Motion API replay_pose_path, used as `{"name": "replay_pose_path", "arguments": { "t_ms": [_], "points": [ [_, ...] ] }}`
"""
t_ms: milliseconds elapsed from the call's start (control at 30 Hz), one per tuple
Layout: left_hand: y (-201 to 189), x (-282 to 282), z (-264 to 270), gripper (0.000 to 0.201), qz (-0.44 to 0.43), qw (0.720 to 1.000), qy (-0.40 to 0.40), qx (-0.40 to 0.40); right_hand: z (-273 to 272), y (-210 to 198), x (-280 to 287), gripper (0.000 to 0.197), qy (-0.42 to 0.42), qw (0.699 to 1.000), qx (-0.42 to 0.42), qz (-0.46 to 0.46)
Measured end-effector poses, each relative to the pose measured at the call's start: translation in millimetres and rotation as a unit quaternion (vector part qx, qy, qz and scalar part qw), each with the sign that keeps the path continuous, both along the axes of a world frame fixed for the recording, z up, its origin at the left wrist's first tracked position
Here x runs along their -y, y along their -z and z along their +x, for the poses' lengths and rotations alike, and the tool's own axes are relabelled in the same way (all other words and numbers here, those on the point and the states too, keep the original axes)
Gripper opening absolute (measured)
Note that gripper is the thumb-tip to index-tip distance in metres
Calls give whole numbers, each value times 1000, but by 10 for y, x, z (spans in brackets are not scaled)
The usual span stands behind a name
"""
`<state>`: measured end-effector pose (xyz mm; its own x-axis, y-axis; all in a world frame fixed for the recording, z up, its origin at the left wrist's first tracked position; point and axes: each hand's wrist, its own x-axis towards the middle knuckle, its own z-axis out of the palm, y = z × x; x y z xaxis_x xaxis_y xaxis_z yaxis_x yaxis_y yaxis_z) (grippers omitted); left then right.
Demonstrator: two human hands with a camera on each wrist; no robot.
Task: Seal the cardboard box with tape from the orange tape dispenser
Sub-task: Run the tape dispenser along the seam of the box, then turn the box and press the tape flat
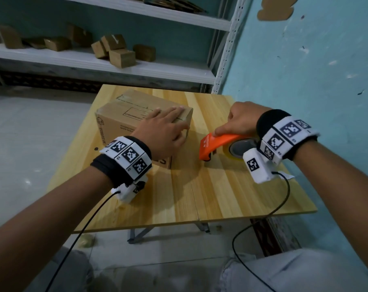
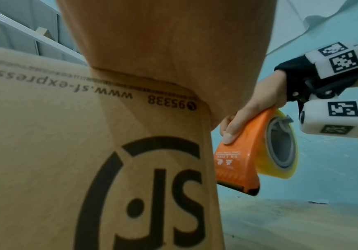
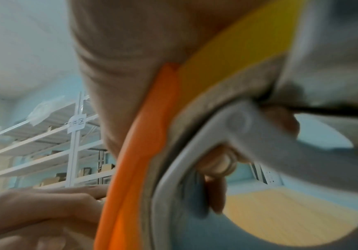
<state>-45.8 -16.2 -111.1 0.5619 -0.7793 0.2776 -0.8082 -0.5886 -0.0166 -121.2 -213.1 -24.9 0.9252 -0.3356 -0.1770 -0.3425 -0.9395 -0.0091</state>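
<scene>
A closed cardboard box (image 1: pixel 124 121) printed with black logos lies on the wooden table (image 1: pixel 210 190), left of centre. My left hand (image 1: pixel 164 129) lies flat on the box's top near its right end, fingers straight. The box's printed side (image 2: pixel 88 160) fills the left wrist view. My right hand (image 1: pixel 240 121) grips the orange tape dispenser (image 1: pixel 216 144) just right of the box and a little above the table. The dispenser (image 2: pixel 242 152) carries a yellowish tape roll (image 2: pixel 280 148), its cutter end pointing down toward the box. In the blurred right wrist view, fingers curl through the dispenser (image 3: pixel 139 169).
White metal shelves (image 1: pixel 115 64) behind the table hold several small cardboard boxes. A turquoise wall (image 1: pixel 305 70) stands close along the table's right side. Black cables run from both wrist cameras down past the table's front edge. Bare wood shows in front of the box.
</scene>
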Motion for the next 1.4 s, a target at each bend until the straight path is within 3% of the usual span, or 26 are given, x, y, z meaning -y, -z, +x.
{"name": "replay_pose_path", "arguments": {
  "t_ms": [300,700,967,1100,1167,1233,1333,1400],
  "points": [
    [20,4,17,45,6,1000,-4,5,-42,437,345,48,75,986,103,103],
    [7,1,21,42,-3,1000,6,-1,35,770,242,29,66,955,281,66],
    [-41,-11,60,43,9,999,20,-25,132,853,272,30,46,975,193,102],
    [-32,-10,52,49,-2,1000,17,-24,149,835,248,34,51,979,188,64],
    [-49,-13,20,58,-15,1000,8,-25,162,825,227,40,43,976,216,-3],
    [-87,-34,-8,62,-28,999,-2,-43,181,808,176,38,21,961,275,-14],
    [-118,-90,-7,64,-44,996,2,-73,213,731,35,40,-59,938,319,119],
    [-158,-138,-16,65,-35,996,18,-85,217,685,-73,54,-138,936,278,164]
  ]
}}
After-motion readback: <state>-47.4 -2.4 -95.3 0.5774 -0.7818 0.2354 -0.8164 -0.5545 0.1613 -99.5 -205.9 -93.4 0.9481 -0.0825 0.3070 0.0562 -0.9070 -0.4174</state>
